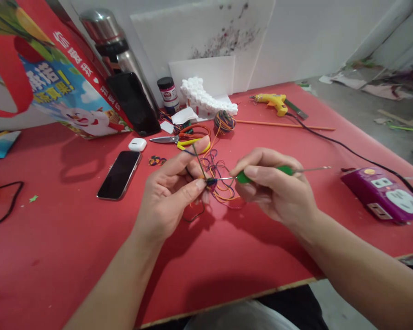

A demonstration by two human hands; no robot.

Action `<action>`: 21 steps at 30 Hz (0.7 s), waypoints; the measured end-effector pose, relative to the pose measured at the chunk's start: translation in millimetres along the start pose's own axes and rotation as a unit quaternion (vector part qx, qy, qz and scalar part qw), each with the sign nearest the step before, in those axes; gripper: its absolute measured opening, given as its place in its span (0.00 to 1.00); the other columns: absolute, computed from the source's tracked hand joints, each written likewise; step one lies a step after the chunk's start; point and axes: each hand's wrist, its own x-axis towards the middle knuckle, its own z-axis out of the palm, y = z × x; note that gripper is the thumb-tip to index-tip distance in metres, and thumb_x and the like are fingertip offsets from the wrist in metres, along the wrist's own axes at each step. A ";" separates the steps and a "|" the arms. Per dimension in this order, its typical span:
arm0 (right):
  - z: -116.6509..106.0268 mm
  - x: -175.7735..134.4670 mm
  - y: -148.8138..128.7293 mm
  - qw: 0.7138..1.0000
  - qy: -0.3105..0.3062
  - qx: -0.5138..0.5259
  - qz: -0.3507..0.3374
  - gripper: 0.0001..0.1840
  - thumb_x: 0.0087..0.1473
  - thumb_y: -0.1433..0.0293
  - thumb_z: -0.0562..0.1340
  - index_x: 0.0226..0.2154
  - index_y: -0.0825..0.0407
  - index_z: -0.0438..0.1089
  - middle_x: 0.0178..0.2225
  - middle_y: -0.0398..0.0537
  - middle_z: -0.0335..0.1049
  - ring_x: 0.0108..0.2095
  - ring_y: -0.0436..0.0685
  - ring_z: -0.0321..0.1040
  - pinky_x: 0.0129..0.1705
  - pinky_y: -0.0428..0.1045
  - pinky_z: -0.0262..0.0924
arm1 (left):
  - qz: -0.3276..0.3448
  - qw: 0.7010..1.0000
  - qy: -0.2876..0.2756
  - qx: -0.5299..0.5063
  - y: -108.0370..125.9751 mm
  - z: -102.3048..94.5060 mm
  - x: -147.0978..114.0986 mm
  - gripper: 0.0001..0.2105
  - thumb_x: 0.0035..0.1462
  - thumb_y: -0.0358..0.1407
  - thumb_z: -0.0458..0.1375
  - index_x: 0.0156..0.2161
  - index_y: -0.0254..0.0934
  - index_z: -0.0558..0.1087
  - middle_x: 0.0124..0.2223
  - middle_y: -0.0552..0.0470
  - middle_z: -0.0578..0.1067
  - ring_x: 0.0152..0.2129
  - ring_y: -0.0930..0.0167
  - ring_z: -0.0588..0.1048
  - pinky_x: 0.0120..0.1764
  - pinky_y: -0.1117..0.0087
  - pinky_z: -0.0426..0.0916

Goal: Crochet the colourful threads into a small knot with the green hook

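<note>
Between thumb and fingers, my left hand (168, 192) pinches a small dark crocheted piece (211, 182), with a strand of yarn (198, 160) running up over the index finger. My right hand (275, 188) is closed around the green handle of a crochet hook (244, 177). The hook's thin metal shaft points left and meets the crocheted piece; whether its tip is inside a loop cannot be made out. Loose multicoloured yarn (223, 192) lies tangled on the table behind and below the fingers, leading back towards a yarn ball (224, 123).
Scissors (165, 139) with red and yellow handles lie beyond my left hand. A phone (119, 175) and a white earphone case (137, 145) are at left. A yellow glue gun (273, 101) lies at the back, its cord passing a purple power strip (382, 195) at right.
</note>
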 end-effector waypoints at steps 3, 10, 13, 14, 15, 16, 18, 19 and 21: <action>0.3 5.7 0.4 0.996 -0.017 0.061 0.056 0.04 0.52 0.71 0.69 0.28 0.53 0.81 0.15 0.38 0.62 0.14 0.44 0.46 0.17 0.43 0.35 | -0.018 0.999 -0.021 -0.019 0.9 1.2 1.0 0.22 0.59 0.28 0.70 0.55 0.53 0.85 0.36 0.56 0.72 0.23 0.79 0.77 0.27 0.80 0.72; 2.7 -2.3 2.1 0.998 -0.044 0.032 0.026 0.04 0.54 0.67 0.73 0.31 0.51 0.82 0.19 0.41 0.68 0.18 0.48 0.58 0.19 0.45 0.48 | -0.015 0.998 0.027 -0.052 -3.6 9.9 1.0 0.16 0.54 0.29 0.74 0.47 0.47 0.89 0.33 0.56 0.75 0.19 0.81 0.74 0.23 0.80 0.69; 3.8 -3.9 5.3 0.997 -0.052 0.048 0.007 0.04 0.58 0.67 0.72 0.34 0.51 0.83 0.21 0.42 0.70 0.19 0.48 0.61 0.20 0.45 0.50 | -0.017 0.996 0.048 -0.070 -3.7 16.5 0.0 0.11 0.51 0.30 0.76 0.40 0.44 0.89 0.32 0.56 0.74 0.18 0.82 0.74 0.22 0.81 0.66; 4.6 -3.7 7.2 0.996 -0.050 0.071 0.004 0.05 0.59 0.68 0.71 0.35 0.51 0.84 0.22 0.42 0.71 0.18 0.47 0.60 0.20 0.45 0.50 | -0.015 0.996 0.058 -0.070 -3.4 18.3 -0.7 0.09 0.51 0.30 0.77 0.38 0.43 0.89 0.32 0.57 0.74 0.18 0.82 0.74 0.22 0.82 0.67; 5.8 -3.2 9.3 0.995 -0.039 0.096 0.004 0.05 0.61 0.68 0.70 0.36 0.50 0.84 0.22 0.41 0.71 0.17 0.45 0.57 0.20 0.45 0.50 | -0.011 0.995 0.069 -0.068 -3.1 19.5 -1.7 0.08 0.51 0.30 0.77 0.37 0.42 0.89 0.32 0.57 0.73 0.18 0.82 0.75 0.22 0.82 0.67; 7.3 -2.7 11.3 0.993 -0.029 0.114 0.009 0.06 0.62 0.68 0.69 0.37 0.50 0.83 0.23 0.40 0.70 0.17 0.44 0.55 0.20 0.44 0.50 | -0.007 0.995 0.077 -0.066 -2.9 20.4 -2.7 0.07 0.52 0.30 0.76 0.37 0.42 0.89 0.32 0.58 0.73 0.18 0.82 0.76 0.22 0.82 0.68; 10.3 -1.8 14.6 0.991 -0.013 0.133 0.017 0.05 0.61 0.67 0.69 0.36 0.50 0.83 0.23 0.38 0.69 0.16 0.43 0.53 0.21 0.44 0.50 | 0.003 0.994 0.088 -0.061 -3.1 20.8 -4.9 0.07 0.54 0.29 0.75 0.38 0.43 0.88 0.33 0.58 0.73 0.19 0.82 0.77 0.23 0.83 0.69; 11.6 -1.5 15.6 0.990 -0.008 0.137 0.021 0.05 0.61 0.67 0.70 0.36 0.51 0.82 0.23 0.38 0.69 0.16 0.42 0.52 0.21 0.44 0.50 | 0.008 0.994 0.089 -0.058 -3.4 20.7 -5.9 0.08 0.56 0.29 0.74 0.40 0.43 0.88 0.34 0.58 0.73 0.20 0.82 0.78 0.23 0.84 0.70; 13.2 -1.2 16.4 0.990 -0.004 0.139 0.024 0.05 0.60 0.67 0.71 0.36 0.51 0.82 0.23 0.38 0.68 0.16 0.42 0.52 0.21 0.43 0.50 | 0.017 0.995 0.089 -0.049 -4.4 20.3 -7.1 0.11 0.59 0.29 0.72 0.45 0.45 0.88 0.34 0.58 0.74 0.21 0.81 0.79 0.23 0.84 0.71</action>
